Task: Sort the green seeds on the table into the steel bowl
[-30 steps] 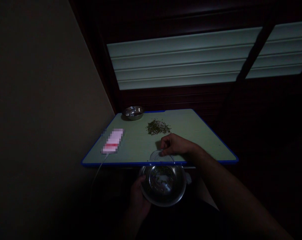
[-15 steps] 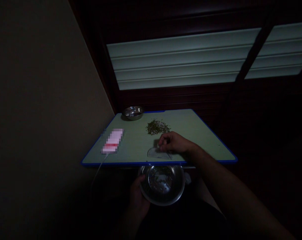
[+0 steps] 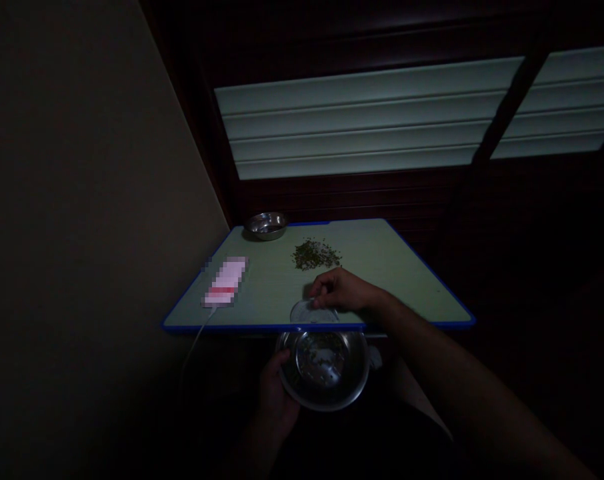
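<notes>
My left hand (image 3: 278, 393) is closed on the rim of a shiny metal bowl (image 3: 352, 393), thumb over the edge, just below the table's front edge. Small bits lie on the bowl's bottom. Above the bowl, my right hand (image 3: 338, 290) has its fingers pinched at the top of a clear half-round plate (image 3: 305, 313), which looks like a protractor or scraper. The plate lies at the front edge of the tabletop. Beyond that hand, a spread-out pile of small green and pale grains (image 3: 315, 255) rests on the board.
A second metal bowl (image 3: 267, 228) stands at the table's back left corner. At the left lies a phone (image 3: 227, 280) with a cable hanging over the edge. The pale tabletop (image 3: 397, 287) has a blue rim. A wall rises at left, dark slatted panels behind.
My right hand has moved slightly left and nearer the front edge, and the clear half-round plate has moved with it. My left hand and the bowl are nearly unchanged.
</notes>
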The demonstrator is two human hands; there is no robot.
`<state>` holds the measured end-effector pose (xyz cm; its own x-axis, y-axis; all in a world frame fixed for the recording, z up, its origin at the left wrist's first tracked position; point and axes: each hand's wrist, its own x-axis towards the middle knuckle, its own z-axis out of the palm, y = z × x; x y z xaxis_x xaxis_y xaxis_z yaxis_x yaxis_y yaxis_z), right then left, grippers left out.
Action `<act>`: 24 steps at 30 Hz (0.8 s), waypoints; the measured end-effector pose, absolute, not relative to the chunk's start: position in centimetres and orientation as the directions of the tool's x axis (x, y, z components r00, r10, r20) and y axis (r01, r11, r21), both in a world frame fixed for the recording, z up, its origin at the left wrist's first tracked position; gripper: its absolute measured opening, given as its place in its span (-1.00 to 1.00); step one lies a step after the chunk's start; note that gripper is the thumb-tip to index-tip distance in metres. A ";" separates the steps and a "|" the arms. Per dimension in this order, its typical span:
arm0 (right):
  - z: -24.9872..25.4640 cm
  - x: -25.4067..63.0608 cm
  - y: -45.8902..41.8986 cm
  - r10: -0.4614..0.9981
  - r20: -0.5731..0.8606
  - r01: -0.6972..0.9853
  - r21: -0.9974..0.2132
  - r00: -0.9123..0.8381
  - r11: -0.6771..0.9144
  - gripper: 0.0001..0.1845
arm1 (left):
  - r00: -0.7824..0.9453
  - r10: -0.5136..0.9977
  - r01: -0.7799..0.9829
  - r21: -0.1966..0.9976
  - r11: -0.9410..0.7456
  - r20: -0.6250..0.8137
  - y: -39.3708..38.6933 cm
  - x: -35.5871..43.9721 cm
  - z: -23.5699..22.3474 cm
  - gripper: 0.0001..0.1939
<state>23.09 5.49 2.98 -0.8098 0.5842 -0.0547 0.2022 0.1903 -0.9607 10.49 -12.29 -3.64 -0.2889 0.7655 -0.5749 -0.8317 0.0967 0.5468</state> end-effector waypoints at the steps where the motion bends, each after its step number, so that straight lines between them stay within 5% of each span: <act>1: 3.0 23.1 5.5 0.582 -0.057 0.201 -0.962 -0.811 0.187 -0.56 | -0.291 0.766 -0.831 0.548 0.094 -0.573 -12.3 10.5 -3.6 -0.84; 13: 3.1 23.7 7.1 0.704 0.037 0.208 -0.943 -0.709 0.259 -0.65 | -0.295 0.748 -0.841 0.533 0.092 -0.595 -12.3 10.3 -4.3 -0.84; 20: 5.7 25.6 11.2 0.714 0.093 0.396 -0.779 -0.694 0.486 -0.76 | -0.264 0.747 -0.853 0.509 0.114 -0.611 -12.3 10.3 -4.2 -0.80; 24: 4.5 25.7 11.3 0.749 0.113 0.351 -0.831 -0.653 0.432 -0.74 | -0.246 0.753 -0.857 0.500 0.125 -0.611 -12.2 10.3 -4.2 -0.77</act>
